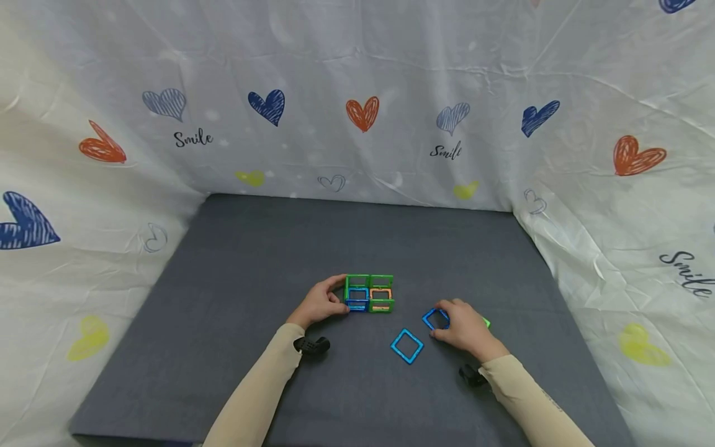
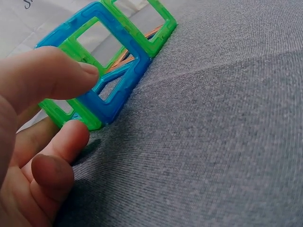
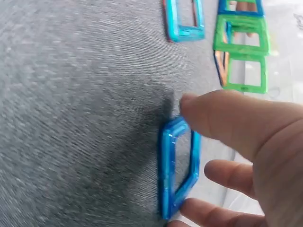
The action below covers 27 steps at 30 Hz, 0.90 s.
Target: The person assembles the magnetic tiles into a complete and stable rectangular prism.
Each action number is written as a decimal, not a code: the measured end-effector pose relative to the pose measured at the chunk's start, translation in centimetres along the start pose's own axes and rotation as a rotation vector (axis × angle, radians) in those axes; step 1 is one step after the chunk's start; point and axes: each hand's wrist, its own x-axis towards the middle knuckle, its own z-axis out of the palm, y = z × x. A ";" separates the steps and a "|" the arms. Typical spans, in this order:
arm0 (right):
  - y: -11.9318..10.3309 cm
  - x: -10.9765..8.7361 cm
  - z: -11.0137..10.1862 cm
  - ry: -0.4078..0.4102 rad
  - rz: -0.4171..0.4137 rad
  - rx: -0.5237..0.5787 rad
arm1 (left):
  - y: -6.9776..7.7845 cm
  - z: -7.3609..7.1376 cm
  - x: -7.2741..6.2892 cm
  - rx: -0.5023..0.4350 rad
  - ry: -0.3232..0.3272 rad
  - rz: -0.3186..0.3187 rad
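Note:
My left hand (image 1: 319, 304) is at the left end of a small structure of square magnetic tiles (image 1: 370, 276), green, blue and orange. In the left wrist view, its thumb lies against an upright blue magnetic tile (image 2: 128, 40), with curled fingers by the green side. To the right, my right hand (image 1: 463, 326) pinches a blue square magnetic tile (image 1: 429, 323) between thumb and fingers. The right wrist view has this blue tile (image 3: 166, 165) close over the cloth, thumb at one corner and fingertips at another.
A light blue square tile (image 1: 407, 346) lies flat between the hands, toward the person. Part of a green tile (image 1: 486, 322) shows beyond the right hand. Dark grey cloth (image 1: 268, 248) covers the table, and a white curtain with printed hearts (image 1: 402, 62) surrounds it.

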 end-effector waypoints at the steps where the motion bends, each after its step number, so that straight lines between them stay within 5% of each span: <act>1: 0.0 -0.1 0.1 0.009 -0.009 -0.010 | 0.0 0.0 0.0 -0.001 0.000 -0.001; 19: -0.3 0.4 0.6 0.044 -0.041 -0.016 | 0.1 0.2 -0.2 -0.006 0.008 -0.001; 27: -1.3 2.4 -0.7 0.103 -0.078 0.005 | -0.1 0.1 -0.3 -0.014 -0.011 0.017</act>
